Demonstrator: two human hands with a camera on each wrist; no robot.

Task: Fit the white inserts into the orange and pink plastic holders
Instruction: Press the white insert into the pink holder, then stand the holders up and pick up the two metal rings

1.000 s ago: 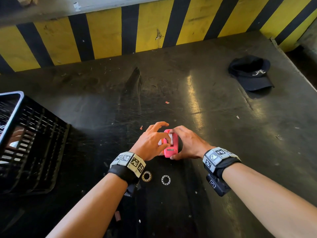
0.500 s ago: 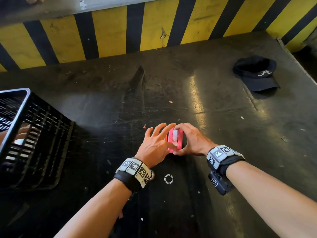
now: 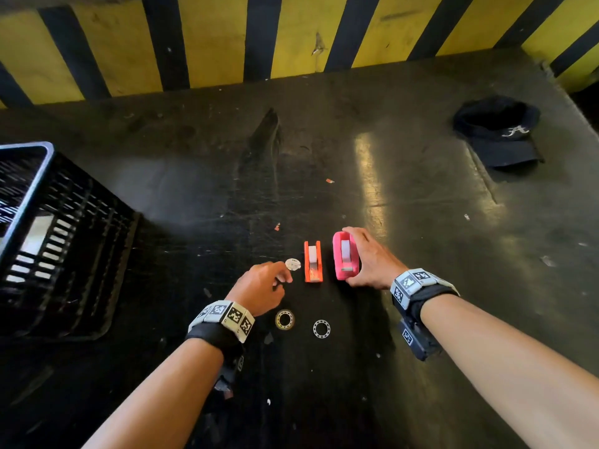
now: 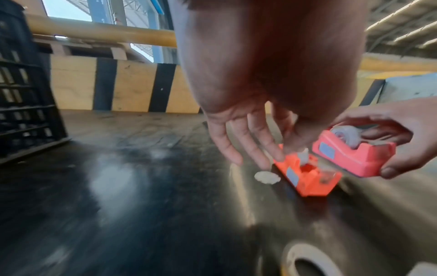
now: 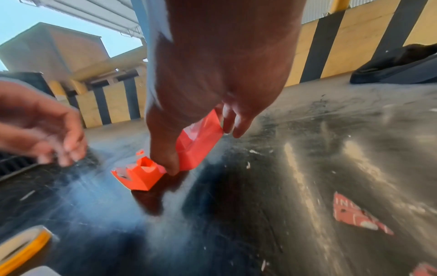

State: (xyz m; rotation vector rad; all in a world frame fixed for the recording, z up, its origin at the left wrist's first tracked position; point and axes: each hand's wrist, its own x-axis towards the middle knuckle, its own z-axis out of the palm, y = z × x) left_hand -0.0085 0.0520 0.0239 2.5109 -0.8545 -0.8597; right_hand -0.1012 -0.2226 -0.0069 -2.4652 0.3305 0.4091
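The pink holder [image 3: 345, 256] stands on the dark table with a white insert in its slot, and my right hand [image 3: 368, 259] grips it, thumb at the near end and fingers round the far side. Just left of it the orange holder [image 3: 313, 261] stands free, also with a white piece in it. A small white disc [image 3: 293, 264] lies left of the orange holder. My left hand [image 3: 280, 278] hovers over that disc with loose fingers [image 4: 257, 149] and holds nothing. The left wrist view shows the disc [image 4: 267, 177], the orange holder [image 4: 307, 177] and the pink holder [image 4: 354, 155].
Two rings lie near my left wrist: a yellowish tape roll [image 3: 285, 319] and a thin white ring [image 3: 321, 328]. A black slatted crate [image 3: 64, 241] stands at the left. A black cap [image 3: 499, 134] lies at the back right. A yellow-black striped wall [image 3: 291, 37] bounds the far edge.
My left hand has let go of the pink holder and drawn back left, over the white disc. My right hand has shifted the pink holder to the right, uncovering the orange holder.
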